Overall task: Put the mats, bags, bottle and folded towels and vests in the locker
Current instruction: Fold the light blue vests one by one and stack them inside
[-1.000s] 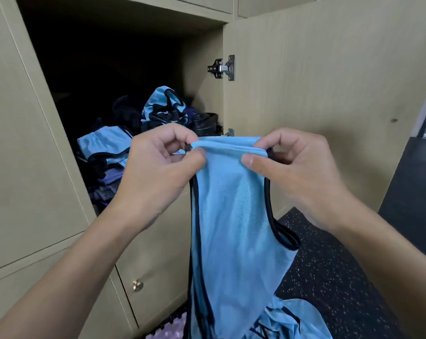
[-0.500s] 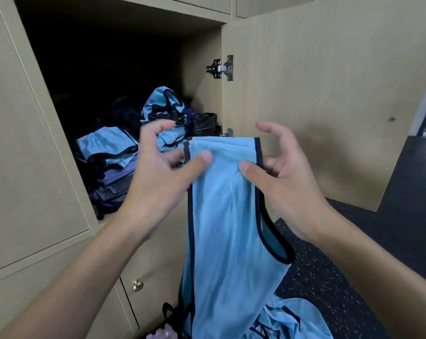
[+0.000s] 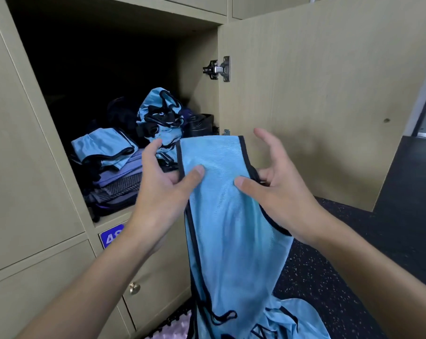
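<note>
A light blue mesh vest with black trim hangs in front of the open locker. My left hand pinches its upper left edge between thumb and fingers, index finger raised. My right hand holds the upper right edge with the thumb pressed on the front and the other fingers spread behind. Inside the locker lie a folded blue vest on stacked grey and purple towels, a bunched blue vest and a dark bottle.
The locker door stands open to the right, hinge at its edge. Below is a closed door with a brass knob and a blue number plate. More blue vests and a purple mat lie on the dark speckled floor.
Both hands loosened their tight pinch at the vest's top edge and slid lower; fingers spread out. The vest's top strap now stands flat above my thumbs.
</note>
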### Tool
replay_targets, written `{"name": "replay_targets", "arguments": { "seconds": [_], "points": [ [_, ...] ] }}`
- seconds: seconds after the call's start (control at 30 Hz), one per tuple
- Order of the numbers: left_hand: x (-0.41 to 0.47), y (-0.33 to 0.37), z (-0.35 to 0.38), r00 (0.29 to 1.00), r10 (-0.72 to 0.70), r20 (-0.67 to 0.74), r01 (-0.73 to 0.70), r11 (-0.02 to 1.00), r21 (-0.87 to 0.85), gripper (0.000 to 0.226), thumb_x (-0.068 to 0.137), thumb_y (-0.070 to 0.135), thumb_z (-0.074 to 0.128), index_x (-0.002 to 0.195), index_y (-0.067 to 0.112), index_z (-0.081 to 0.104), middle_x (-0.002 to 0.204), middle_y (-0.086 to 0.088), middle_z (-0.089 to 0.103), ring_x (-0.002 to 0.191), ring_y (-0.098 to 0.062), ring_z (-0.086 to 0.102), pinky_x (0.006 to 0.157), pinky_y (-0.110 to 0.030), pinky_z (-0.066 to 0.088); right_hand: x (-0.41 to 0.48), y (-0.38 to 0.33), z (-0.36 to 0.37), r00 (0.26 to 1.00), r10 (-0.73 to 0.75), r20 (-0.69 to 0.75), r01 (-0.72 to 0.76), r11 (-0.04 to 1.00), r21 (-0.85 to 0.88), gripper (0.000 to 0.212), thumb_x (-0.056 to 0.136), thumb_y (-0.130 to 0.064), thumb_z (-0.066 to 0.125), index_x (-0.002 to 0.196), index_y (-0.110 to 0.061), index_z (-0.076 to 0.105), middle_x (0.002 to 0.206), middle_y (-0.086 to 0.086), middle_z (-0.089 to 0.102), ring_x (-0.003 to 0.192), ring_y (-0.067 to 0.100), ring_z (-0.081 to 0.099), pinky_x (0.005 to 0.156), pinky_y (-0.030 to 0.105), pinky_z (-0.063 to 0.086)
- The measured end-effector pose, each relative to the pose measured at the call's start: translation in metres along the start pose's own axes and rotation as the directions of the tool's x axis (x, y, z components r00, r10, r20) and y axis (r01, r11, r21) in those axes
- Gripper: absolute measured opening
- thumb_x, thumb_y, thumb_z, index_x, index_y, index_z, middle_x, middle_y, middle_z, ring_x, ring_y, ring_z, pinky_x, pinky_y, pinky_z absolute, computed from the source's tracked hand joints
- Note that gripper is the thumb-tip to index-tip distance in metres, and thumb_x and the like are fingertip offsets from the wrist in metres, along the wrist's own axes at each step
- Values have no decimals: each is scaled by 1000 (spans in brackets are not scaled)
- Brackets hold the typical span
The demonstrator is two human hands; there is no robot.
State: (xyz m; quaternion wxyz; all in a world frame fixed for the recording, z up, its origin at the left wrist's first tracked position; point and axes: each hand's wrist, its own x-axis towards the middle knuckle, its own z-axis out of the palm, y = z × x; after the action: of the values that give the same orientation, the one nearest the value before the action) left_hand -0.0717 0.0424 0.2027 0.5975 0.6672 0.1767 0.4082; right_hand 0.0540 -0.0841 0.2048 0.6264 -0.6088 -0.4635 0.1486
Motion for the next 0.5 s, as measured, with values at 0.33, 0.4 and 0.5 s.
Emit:
{"name": "replay_targets", "arguments": {
  "seconds": [0.33,0.4,0.5],
  "points": [
    [-3,-11,0,994,-3,108,8,999,-46,75,94,-2,61,140,48,31,96,-14,77,97,-33,73,101,-52,50,11,18,-15,989,-16,-149,-11,984,-178,62,101,-21,52,149,-41,19,41,-20,41,43,3,39,49,8,33],
    [-4,-11,1,989,-11,144,16,999,-35,73,93,-1,63,139,47,34,97,-15,77,97,-34,73,98,-55,52,12,19,-14,989,-13,-147,-16,982,-188,61,102,-22,51,149,-42,19,41,-21,42,45,2,41,56,10,34],
    [-11,-17,6,955,-54,293,48,998,28,86,87,-5,68,143,49,32,101,-17,76,96,-38,72,90,-53,57,14,23,-11,989,-2,-148,-24,984,-174,63,100,-22,54,148,-46,20,48,-18,44,53,4,41,68,20,39]
  ]
}}
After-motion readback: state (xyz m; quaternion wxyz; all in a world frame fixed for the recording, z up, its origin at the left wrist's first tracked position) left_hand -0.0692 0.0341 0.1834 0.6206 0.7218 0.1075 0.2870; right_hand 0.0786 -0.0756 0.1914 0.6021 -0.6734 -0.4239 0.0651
